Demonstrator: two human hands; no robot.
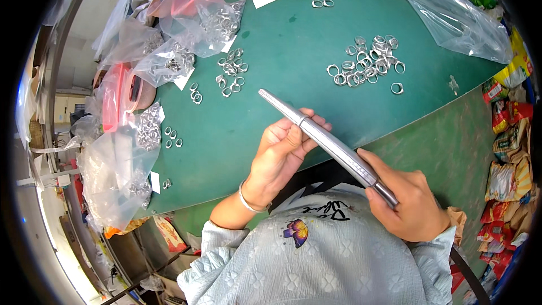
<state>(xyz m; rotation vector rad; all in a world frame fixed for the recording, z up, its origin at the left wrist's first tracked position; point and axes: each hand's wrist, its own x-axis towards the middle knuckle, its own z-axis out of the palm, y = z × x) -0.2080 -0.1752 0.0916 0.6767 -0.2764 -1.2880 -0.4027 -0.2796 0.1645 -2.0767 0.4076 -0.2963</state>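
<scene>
So I'm standing here watching this person with a long tapered metal rod (339,149) held slantwise in the air, narrow end out over the green surface (276,45), thick end back past the near edge by their body. Left hand (279,149) has thumb and fingers pinching around the slimmer half. There's a thin band (302,120) around the rod right there, could be a ring, but the fingers cover too much for me to swear to it. Right hand (409,200) is wrapped around the fat end, fingers closed on it.

What I'd worry about: the thing looks smooth, so if the right hand's grip loosened, the heavy-looking end could drop toward the lap or floor (429,135), since no table's under it. And if that band is a loose ring, easing the left pinch might let it slide off the skinny end.

Also, the tip points toward a small ring cluster (232,68). Can't judge its height from here, but a low swing left might scatter those into the ring trio (195,94) nearby, and mixed groups would be annoying to sort. The big ring pile (370,65) sits off to the right, with a single ring (397,93) nearest the edge, so a careless elbow could knock it off.
</scene>
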